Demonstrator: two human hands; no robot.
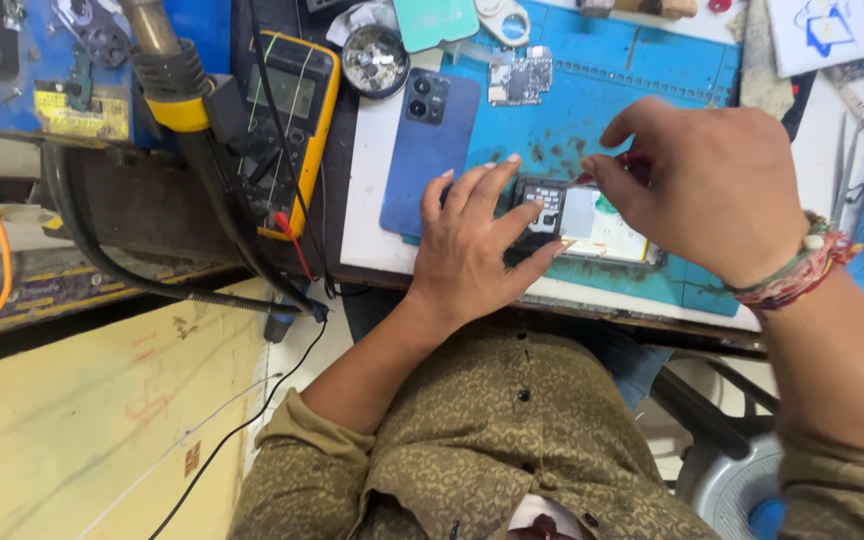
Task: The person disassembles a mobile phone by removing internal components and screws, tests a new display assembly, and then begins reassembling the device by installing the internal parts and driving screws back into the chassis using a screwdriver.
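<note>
Olive patterned cloth of my shirt [492, 450] fills the bottom of the view, and from it both forearms reach up to the bench edge. My left hand [472, 245] lies flat, fingers spread, pressing down on the near end of the opened phone [582, 225], which I judge pins it so it cannot slide on the mat [632, 90]. My right hand [707, 190] arches over the same phone from the other side, thumb and forefinger pinched together on a thin red-tipped tool [607, 170] whose point meets the phone's exposed top section; the fingers hide most of the tool, so I cannot tell its kind. The phone sits face down, back off, at the mat's near edge, just ahead of my chest. Just left of it lies the blue back cover [430, 150], set aside but within reach. Farther left a yellow multimeter [292, 120] leans with its leads trailing off the bench. Beyond the mat's middle rest a small circuit board [520, 78] and a round metal tin [375, 60], kept clear of the working spot.
</note>
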